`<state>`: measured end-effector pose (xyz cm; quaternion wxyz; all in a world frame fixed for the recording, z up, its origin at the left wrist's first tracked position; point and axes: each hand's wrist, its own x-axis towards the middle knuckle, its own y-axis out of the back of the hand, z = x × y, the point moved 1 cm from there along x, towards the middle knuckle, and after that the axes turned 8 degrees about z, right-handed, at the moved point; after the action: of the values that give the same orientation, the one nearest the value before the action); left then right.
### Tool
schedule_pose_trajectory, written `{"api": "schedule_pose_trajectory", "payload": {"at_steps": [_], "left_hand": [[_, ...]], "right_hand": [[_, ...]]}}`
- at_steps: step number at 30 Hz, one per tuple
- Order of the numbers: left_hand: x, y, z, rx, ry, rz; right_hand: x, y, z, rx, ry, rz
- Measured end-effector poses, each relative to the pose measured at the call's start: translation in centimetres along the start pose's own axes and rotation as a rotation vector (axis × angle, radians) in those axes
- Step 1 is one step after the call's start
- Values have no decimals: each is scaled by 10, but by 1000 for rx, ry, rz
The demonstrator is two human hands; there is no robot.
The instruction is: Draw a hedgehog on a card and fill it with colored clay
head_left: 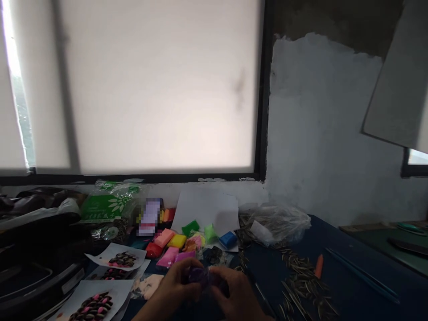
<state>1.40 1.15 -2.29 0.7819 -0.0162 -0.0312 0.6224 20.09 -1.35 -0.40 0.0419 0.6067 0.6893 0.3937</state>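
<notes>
A small purple packet of modelling clay [197, 274] in clear wrapping is pinched between my two hands, low in the middle of the view. My left hand [179, 287] grips its left side with thumb and fingers. On the other side, the fingers of my right hand [230, 287] close on the wrapper. Just beyond lie wrapped clay blocks: pink [167, 257], yellow [177, 241], red [154, 250], green [191, 228] and blue [228, 239]. Left of my left hand is an opened wrapper with pale clay [149, 285].
Paper sheets with seed-and-pink-clay shapes [95, 305] lie at left, near a green seed bag [112, 200]. Loose sunflower seeds [302, 281], an orange stick [318, 266] and blue tweezers [363, 274] are at right. A clear plastic bag [281, 220] rests against the wall.
</notes>
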Motion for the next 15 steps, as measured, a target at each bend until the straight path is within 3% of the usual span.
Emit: {"api": "schedule_pose_trajectory", "payload": {"at_steps": [10, 15], "left_hand": [[3, 3, -26, 42, 70, -7], [-2, -1, -16, 43, 98, -71]], "right_hand": [[4, -5, 5, 17, -29, -77], [5, -3, 7, 68, -56, -52]]}}
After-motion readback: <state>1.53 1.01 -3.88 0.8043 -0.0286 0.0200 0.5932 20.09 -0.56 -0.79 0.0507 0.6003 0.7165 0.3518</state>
